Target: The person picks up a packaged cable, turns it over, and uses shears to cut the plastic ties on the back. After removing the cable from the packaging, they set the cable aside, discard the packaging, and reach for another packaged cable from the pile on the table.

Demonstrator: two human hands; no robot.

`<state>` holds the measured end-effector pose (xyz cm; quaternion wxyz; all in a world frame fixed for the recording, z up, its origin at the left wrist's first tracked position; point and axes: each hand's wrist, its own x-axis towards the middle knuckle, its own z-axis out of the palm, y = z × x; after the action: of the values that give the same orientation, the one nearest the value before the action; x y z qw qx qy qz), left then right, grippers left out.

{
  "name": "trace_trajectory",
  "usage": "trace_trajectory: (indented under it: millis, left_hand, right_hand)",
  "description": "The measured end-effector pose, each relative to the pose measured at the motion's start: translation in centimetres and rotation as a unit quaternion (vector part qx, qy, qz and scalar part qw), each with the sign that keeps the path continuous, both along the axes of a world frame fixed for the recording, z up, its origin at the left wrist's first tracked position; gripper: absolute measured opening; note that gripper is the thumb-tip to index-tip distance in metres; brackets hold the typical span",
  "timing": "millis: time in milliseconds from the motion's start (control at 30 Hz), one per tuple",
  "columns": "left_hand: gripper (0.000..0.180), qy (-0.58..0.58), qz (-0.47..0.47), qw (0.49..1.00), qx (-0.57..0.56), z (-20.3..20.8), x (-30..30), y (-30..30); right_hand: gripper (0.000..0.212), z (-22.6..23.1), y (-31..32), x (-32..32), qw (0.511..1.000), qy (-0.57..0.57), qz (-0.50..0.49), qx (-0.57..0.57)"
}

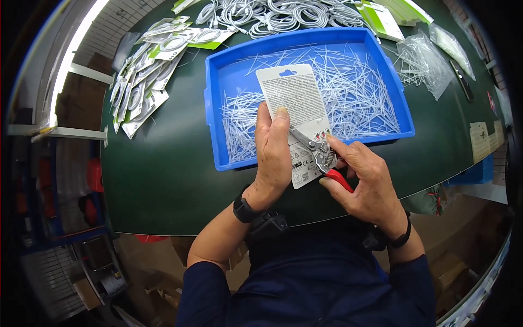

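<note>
My left hand (274, 150) is closed on a white packaging card (294, 98), its thumb pressed on the face and the other fingers mostly hidden behind. The card's printed side faces me, with a hanging slot at its top. Red-handled snips (321, 155) are gripped in my right hand (368, 177). Their metal blades lie across the lower part of the card, close to my left thumb; what is between the blades is too small to make out. Beneath both hands lies a blue tray (214, 128) holding many loose thin white cable ties (357, 92).
Carded cables (147, 71) are piled at the left of the green table (158, 180). Coiled grey-white cables (289, 15) lie along the far side. At the far right are green-and-white packages (381, 22), clear plastic bags (427, 60) and a dark slim tool (462, 80).
</note>
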<state>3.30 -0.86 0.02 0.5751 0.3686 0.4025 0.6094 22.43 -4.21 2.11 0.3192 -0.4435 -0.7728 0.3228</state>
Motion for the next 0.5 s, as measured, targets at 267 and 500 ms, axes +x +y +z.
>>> trace_trajectory:
  millis: [267,500]
  left_hand:
    - [0.038,0.000,-0.001,1.000,0.007,0.0,0.4,0.0]
    - [0.040,-0.001,-0.011,1.000,0.003,-0.5,0.3,0.6]
  right_hand:
    - [0.070,-0.1,-0.2,0.3,0.997,-0.055,-0.003,0.049]
    - [0.068,-0.7,-0.2,0.6,1.000,0.017,-0.021,-0.002]
